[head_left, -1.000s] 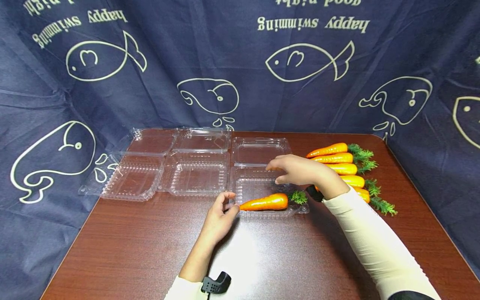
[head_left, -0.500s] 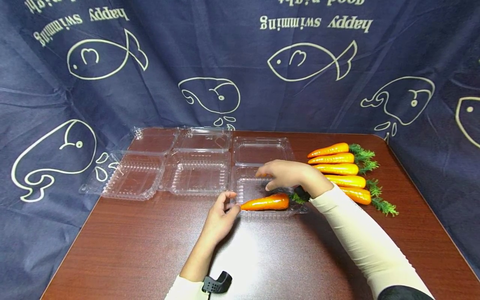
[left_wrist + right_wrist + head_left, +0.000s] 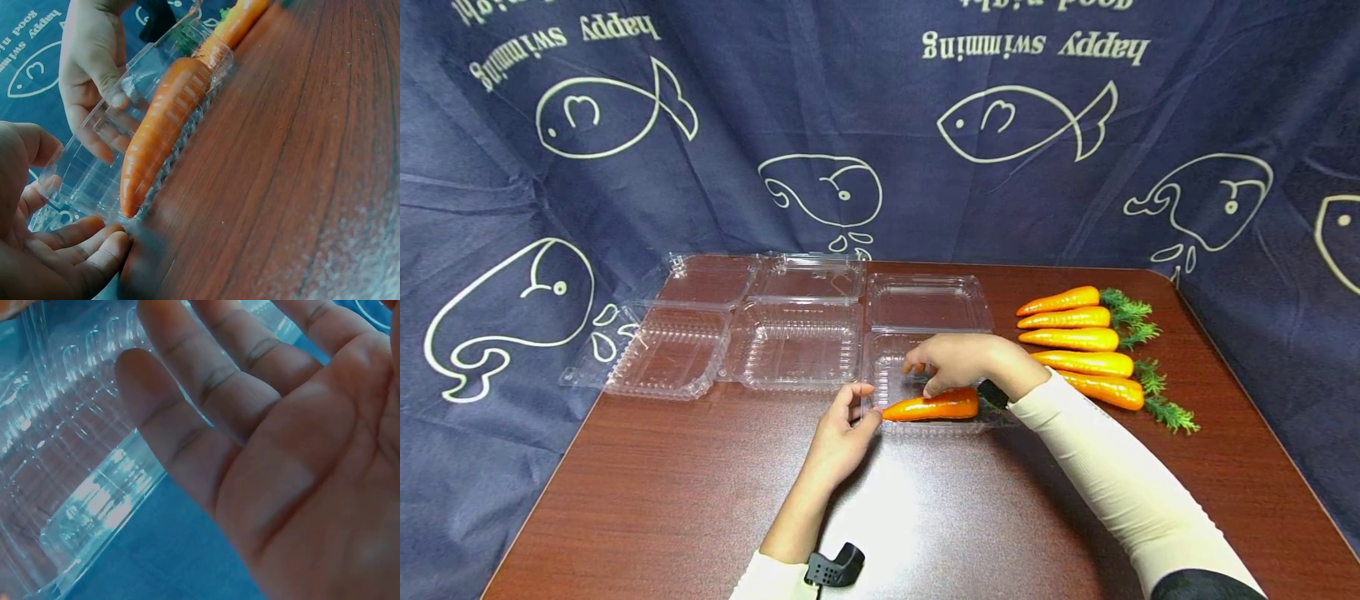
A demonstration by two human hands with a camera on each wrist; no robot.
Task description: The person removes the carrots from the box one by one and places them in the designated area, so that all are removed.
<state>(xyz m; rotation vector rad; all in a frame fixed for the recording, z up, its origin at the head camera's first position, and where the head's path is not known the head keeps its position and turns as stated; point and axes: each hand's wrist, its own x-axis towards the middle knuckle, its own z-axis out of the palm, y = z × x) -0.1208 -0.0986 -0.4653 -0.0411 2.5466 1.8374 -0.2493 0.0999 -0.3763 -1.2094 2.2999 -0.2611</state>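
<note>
An orange carrot [image 3: 934,406] with a green top lies along the near side of an opened clear plastic container [image 3: 886,358], its tip pointing left. My left hand [image 3: 841,440] holds that container's left edge beside the carrot tip; the left wrist view has the fingers [image 3: 100,250] around the rim. Over the tray part hovers my right hand [image 3: 962,360], fingers pointing down and left, with the thumb just above the carrot. In the right wrist view its fingers [image 3: 181,431] are extended and hold nothing visible. The right wrist covers the carrot's leafy top in the head view.
Several carrots [image 3: 1078,338] with leafy tops lie in a column on the right of the brown table [image 3: 715,483]. Two more opened clear containers [image 3: 797,350] stand to the left, lids back. A dark blue curtain [image 3: 880,100] hangs behind and at the sides.
My right hand has moved left and toward me, down to just above the carrot in the container. The left hand and the carrot have stayed put.
</note>
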